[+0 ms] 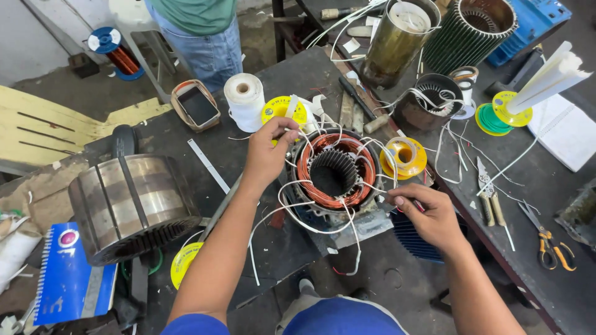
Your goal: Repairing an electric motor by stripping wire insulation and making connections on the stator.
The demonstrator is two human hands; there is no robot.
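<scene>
Left hand (pixel 268 152) pinches a white lead (pixel 297 133) at the far-left rim of the stator (pixel 335 174); right hand (pixel 428 214) is closed on a thin tool or lead end at the near-right rim, which one I cannot tell. The stator sits mid-bench (pixel 298 74), copper windings (pixel 310 186) exposed. Judgement: keep the lead taut and clear of the loose white leads, without scraping the copper.
</scene>
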